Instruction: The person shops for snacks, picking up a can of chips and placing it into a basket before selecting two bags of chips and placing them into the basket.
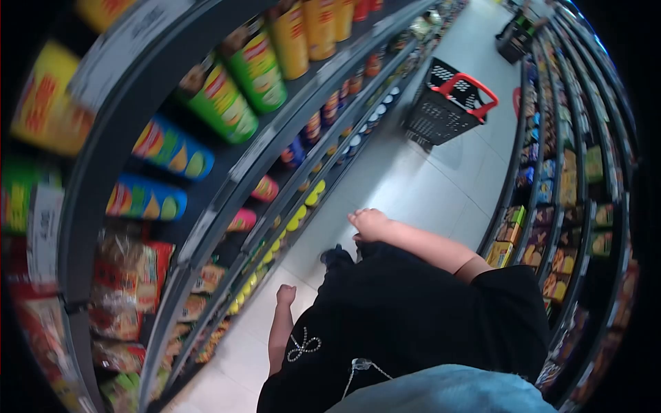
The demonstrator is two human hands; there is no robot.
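My left hand hangs low beside the left shelves, its fingers curled into a fist with nothing visible in it. Across the front of my body reaches my right arm, and my right hand is closed over the floor, with no object showing in it. Neither hand touches the goods. A black shopping basket with a red handle stands on the aisle floor, apart from both hands. Nearest my left hand are the lower shelf's yellow-lidded containers.
Left shelves hold green chip canisters, blue canisters and bagged snacks. Packaged goods line the right shelves. Tiled floor runs between them. Farther up the aisle, a person is beside another dark basket.
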